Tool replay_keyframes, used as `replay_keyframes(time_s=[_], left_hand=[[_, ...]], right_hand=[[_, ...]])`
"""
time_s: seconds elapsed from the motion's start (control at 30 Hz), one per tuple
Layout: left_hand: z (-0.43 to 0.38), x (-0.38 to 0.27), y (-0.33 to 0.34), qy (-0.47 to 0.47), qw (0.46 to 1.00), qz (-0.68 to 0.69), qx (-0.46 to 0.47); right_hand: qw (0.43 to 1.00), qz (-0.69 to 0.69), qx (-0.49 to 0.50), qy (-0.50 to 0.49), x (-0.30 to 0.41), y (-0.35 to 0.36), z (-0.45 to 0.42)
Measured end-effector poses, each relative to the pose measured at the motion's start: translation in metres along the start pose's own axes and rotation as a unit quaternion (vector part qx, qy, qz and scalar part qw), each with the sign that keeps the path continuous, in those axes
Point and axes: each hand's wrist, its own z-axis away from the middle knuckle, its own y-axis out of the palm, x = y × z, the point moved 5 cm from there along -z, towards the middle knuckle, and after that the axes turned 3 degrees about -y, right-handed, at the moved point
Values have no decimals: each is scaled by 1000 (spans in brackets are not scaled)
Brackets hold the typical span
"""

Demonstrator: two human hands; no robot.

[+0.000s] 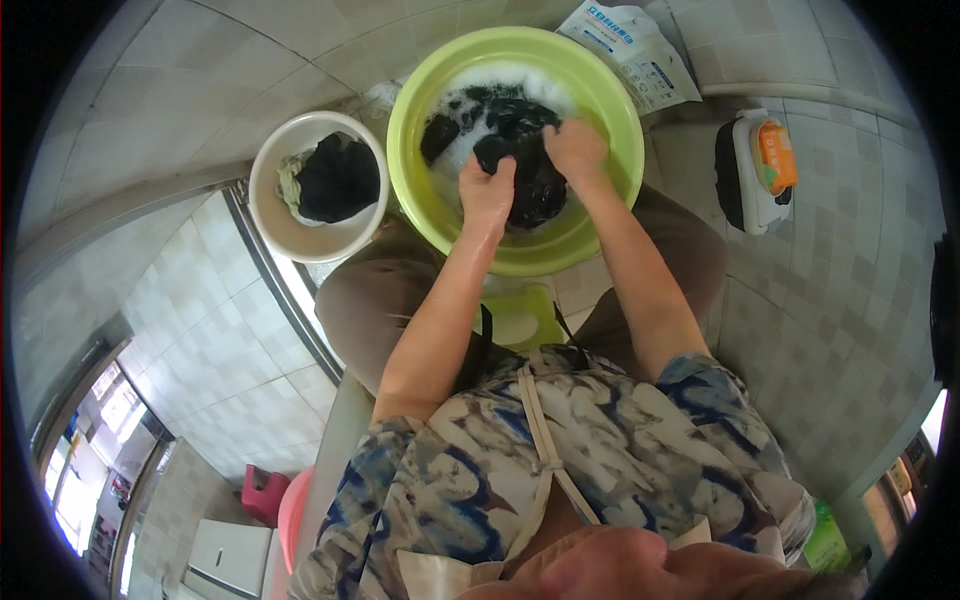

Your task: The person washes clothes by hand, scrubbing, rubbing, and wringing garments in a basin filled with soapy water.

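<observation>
Dark wet cloth [536,187] lies partly sunk in sudsy water inside a large lime-green plastic basin [517,259]. My left hand [486,189] grips a bunched fold of this cloth near the basin's middle, thumb and fingers pinched together. On the right, my right hand [577,152] is closed on another part of the same cloth, close to the basin's right inner wall. White foam [540,81] gathers along the far side of the water. More dark fabric shows through the suds at the left. The cloth's full shape is hidden by water and foam.
A smaller white basin [319,247] at the left holds a dark garment [339,180] and a pale one. Behind the green basin leans a white printed pouch [637,60]. A wall-mounted holder [750,176] carries an orange pack [778,157]. A green plastic stool [517,319] shows between my knees.
</observation>
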Motion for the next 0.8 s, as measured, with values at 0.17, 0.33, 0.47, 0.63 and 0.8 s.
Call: replay_keyframes(time_s=[0.17, 0.33, 0.47, 0.63, 0.8], left_hand=[[-40, 31, -60, 126, 940, -234, -213], [-16, 0, 6, -159, 984, -27, -78], [-28, 22, -23, -194, 980, 29, -38], [-17, -1, -7, -202, 957, 196, 71], [-35, 30, -16, -256, 907, 279, 184]], right_hand=[[950, 78, -73, -293, 65, 31, 57], [966, 57, 162, -192, -10, 151, -3], [968, -212, 106, -81, 14, 116, -3], [919, -308, 203, -138, 69, 1, 78], [902, -287, 126, -297, 100, -58, 154]])
